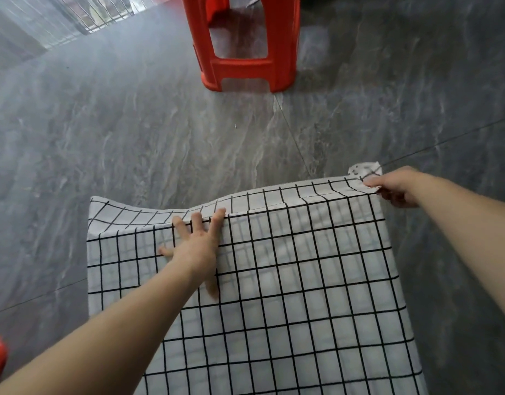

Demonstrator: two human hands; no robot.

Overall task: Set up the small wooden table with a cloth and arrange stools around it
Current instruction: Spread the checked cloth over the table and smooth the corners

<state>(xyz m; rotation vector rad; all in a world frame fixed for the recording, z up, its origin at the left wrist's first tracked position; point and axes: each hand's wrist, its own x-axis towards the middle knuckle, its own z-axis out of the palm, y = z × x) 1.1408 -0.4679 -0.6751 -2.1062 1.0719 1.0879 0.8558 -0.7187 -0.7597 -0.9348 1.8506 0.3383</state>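
White checked cloth [288, 280] covers the table: your left hand [195, 243] presses flat mid-far-edge, your right hand [396, 186] pinches the far right corner, red stool [240, 49] straight ahead.

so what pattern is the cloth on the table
White with a black grid check, clearest in the head view: cloth.

Grey marbled tile floor [131, 138]; metal grille [83, 15] far left, top.

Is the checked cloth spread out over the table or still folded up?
Spread: the cloth lies flat, left hand pressing it, right hand pinching its corner.
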